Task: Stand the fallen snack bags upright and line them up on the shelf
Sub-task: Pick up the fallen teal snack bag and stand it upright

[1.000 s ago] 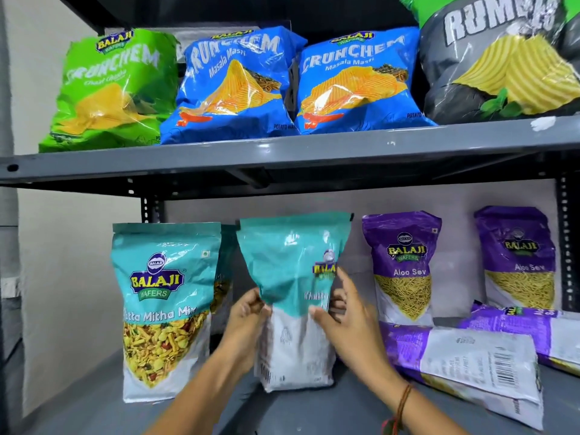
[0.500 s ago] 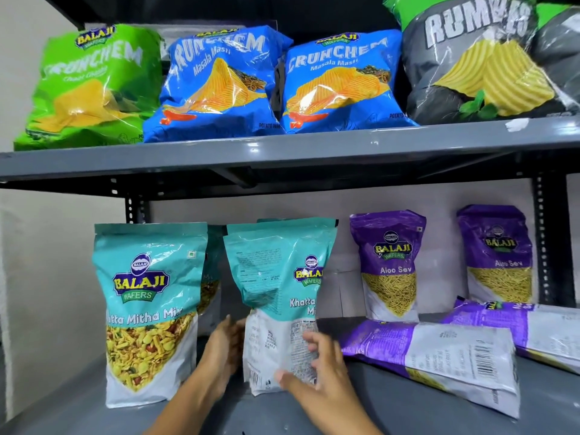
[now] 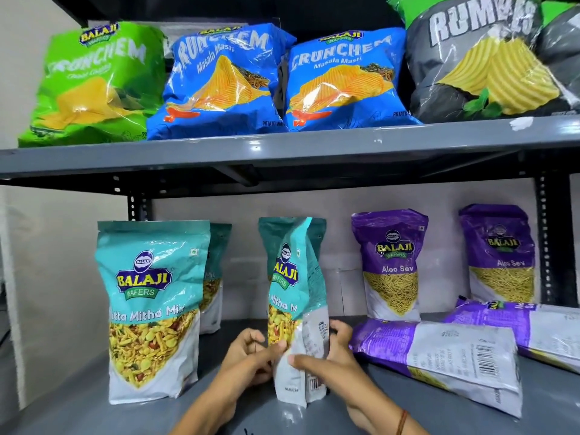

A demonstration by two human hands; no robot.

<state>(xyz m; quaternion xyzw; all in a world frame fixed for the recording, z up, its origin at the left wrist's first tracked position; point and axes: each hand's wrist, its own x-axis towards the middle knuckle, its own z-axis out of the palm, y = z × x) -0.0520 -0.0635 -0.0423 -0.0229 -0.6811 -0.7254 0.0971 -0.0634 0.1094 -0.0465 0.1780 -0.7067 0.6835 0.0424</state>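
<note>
A teal Khatta Mitha Mix bag (image 3: pixel 293 296) stands upright in the middle of the lower shelf (image 3: pixel 94 403), turned edge-on with its front facing left. My left hand (image 3: pixel 248 356) grips its lower left side and my right hand (image 3: pixel 332 356) grips its lower right. Another teal bag (image 3: pixel 150 306) stands upright at the left, with a third teal bag (image 3: pixel 216 277) behind it. Two purple Aloo Sev bags (image 3: pixel 392 265) (image 3: pixel 499 252) stand at the back right. Two purple bags lie flat at the right, one in front (image 3: pixel 439 359) and one behind (image 3: pixel 533 328).
The upper shelf (image 3: pixel 282 149) holds a green Crunchem bag (image 3: pixel 94 86), two blue Crunchem bags (image 3: pixel 219 83) (image 3: pixel 342 80) and a grey Rumbles bag (image 3: pixel 483 58). A black slotted upright (image 3: pixel 549 246) stands at the right, a pale wall at the left.
Both hands have slid down to the bottom of the teal bag and turned it, so its printed front now shows instead of its back. The camera has shifted slightly.
</note>
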